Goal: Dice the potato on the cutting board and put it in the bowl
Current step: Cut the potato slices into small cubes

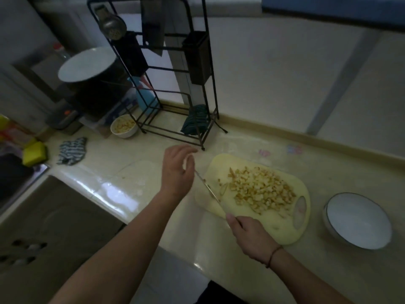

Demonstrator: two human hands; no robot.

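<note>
While knife [210,189] is gripped by right hand [249,235], left hand [177,172] is held open, empty, beside diced potato [260,189] on cutting board [221,163]; bowl [359,220] set right.

Two bowls [357,220] – two hands [177,170].

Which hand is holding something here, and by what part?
The right hand grips the knife by its handle, blade angled over the board's left edge. The left hand hovers by the blade tip with fingers loosely spread, holding nothing.
</note>
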